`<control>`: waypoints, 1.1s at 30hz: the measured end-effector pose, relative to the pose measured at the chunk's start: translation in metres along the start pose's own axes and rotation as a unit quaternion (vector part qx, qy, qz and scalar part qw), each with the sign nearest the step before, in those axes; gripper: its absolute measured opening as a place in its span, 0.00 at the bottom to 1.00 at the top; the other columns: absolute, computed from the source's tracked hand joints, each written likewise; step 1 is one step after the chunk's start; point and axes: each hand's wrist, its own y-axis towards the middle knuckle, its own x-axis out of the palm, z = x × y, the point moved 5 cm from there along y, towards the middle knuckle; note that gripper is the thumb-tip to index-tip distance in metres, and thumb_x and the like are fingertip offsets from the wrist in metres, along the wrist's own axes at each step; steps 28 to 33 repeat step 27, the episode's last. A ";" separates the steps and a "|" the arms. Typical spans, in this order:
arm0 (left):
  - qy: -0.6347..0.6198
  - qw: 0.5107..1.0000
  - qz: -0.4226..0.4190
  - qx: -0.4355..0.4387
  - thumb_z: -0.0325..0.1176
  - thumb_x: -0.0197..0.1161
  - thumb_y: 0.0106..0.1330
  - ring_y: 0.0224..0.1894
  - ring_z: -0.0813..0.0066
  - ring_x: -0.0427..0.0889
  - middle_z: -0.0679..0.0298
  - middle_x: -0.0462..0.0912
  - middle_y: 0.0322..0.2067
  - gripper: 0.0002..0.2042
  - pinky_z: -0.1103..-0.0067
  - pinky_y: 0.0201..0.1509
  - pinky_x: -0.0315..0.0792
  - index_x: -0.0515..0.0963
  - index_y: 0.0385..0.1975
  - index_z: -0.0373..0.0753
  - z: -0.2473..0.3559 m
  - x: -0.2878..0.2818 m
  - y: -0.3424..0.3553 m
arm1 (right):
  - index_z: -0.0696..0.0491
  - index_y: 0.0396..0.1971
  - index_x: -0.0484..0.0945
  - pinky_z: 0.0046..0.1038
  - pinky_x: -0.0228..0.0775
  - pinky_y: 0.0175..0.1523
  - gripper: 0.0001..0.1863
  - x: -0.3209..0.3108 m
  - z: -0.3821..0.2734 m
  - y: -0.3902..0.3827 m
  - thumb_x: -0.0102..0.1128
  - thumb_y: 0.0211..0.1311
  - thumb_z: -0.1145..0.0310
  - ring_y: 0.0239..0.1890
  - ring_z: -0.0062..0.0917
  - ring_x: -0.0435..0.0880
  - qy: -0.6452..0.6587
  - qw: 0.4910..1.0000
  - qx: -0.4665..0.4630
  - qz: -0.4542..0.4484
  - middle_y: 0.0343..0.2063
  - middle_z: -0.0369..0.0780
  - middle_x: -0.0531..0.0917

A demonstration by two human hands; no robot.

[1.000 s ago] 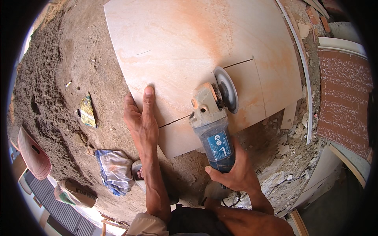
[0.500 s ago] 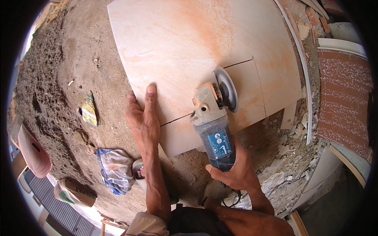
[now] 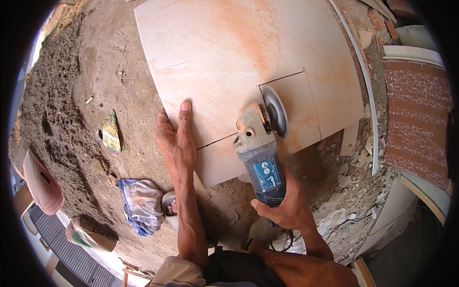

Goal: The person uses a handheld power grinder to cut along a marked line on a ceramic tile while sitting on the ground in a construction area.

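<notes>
A large beige tile (image 3: 205,43) with orange smears lies on the ground, with dark straight lines marked or cut across its near part. My left hand (image 3: 177,141) grips its left edge, thumb flat on top and the other fingers at the edge, their tips partly hidden. In my right hand (image 3: 287,203) is a blue and grey angle grinder (image 3: 258,148), held round its body. Its round disc (image 3: 276,112) stands on edge over the tile, close to the corner where two dark lines meet. Whether the disc touches the tile, I cannot tell.
A crumpled white and blue cloth (image 3: 142,203) and a yellow wrapper (image 3: 111,133) lie on the dirt to the left. At the right are a long white strip (image 3: 367,91), rubble (image 3: 342,196) and a brown patterned panel (image 3: 416,124). A power cord (image 3: 290,241) hangs below the grinder.
The grinder's disc has shifted slightly toward me along the tile, uncovering the corner of the dark lines. Both hands keep their grips.
</notes>
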 end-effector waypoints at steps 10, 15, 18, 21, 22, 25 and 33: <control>-0.039 0.998 -0.002 0.043 0.46 0.70 0.78 0.47 0.73 0.85 0.51 0.89 0.47 0.26 0.76 0.54 0.80 0.79 0.58 0.24 -0.005 0.004 0.003 | 0.59 0.60 0.74 0.36 0.78 0.53 0.39 -0.010 -0.004 -0.026 0.84 0.49 0.61 0.43 0.30 0.85 -0.029 0.999 0.026 -0.015 0.42 0.44 0.84; -0.050 0.997 -0.019 0.057 0.45 0.70 0.78 0.48 0.73 0.86 0.52 0.89 0.49 0.26 0.77 0.56 0.80 0.80 0.60 0.25 -0.015 0.002 0.009 | 0.59 0.57 0.74 0.36 0.78 0.51 0.37 -0.024 -0.008 -0.033 0.84 0.49 0.61 0.42 0.29 0.84 0.007 1.000 -0.005 0.012 0.41 0.44 0.84; -0.034 0.997 -0.019 0.068 0.45 0.70 0.78 0.49 0.73 0.86 0.53 0.89 0.50 0.27 0.77 0.56 0.80 0.79 0.60 0.24 -0.014 0.003 0.008 | 0.58 0.57 0.74 0.35 0.78 0.51 0.36 -0.037 -0.004 -0.036 0.84 0.50 0.62 0.42 0.29 0.84 0.054 0.998 -0.012 0.020 0.41 0.43 0.84; -0.039 0.996 -0.020 0.074 0.45 0.71 0.77 0.49 0.75 0.87 0.54 0.90 0.49 0.27 0.78 0.55 0.80 0.80 0.60 0.24 -0.020 -0.002 0.017 | 0.58 0.57 0.74 0.35 0.78 0.50 0.36 -0.050 -0.003 -0.040 0.83 0.51 0.62 0.41 0.28 0.83 0.047 0.998 -0.021 0.022 0.40 0.42 0.83; -0.033 0.997 -0.024 0.072 0.46 0.72 0.77 0.48 0.76 0.87 0.54 0.90 0.49 0.27 0.79 0.55 0.80 0.80 0.59 0.24 -0.019 -0.004 0.021 | 0.58 0.57 0.74 0.35 0.78 0.50 0.36 -0.054 -0.001 -0.042 0.83 0.51 0.62 0.41 0.28 0.83 0.048 0.998 -0.028 0.029 0.40 0.42 0.83; -0.024 0.996 -0.033 0.075 0.47 0.73 0.76 0.48 0.79 0.86 0.56 0.91 0.48 0.27 0.81 0.55 0.79 0.81 0.59 0.25 -0.015 -0.006 0.028 | 0.57 0.57 0.74 0.35 0.77 0.49 0.36 -0.063 0.008 -0.044 0.83 0.51 0.63 0.41 0.29 0.83 0.052 0.997 -0.037 0.042 0.40 0.42 0.83; -0.018 0.996 -0.042 0.077 0.47 0.73 0.76 0.47 0.78 0.87 0.57 0.91 0.49 0.28 0.82 0.54 0.79 0.81 0.60 0.25 -0.020 -0.007 0.035 | 0.57 0.58 0.73 0.36 0.77 0.50 0.36 -0.068 0.011 -0.043 0.83 0.51 0.62 0.42 0.29 0.83 0.057 0.997 -0.035 0.038 0.41 0.43 0.83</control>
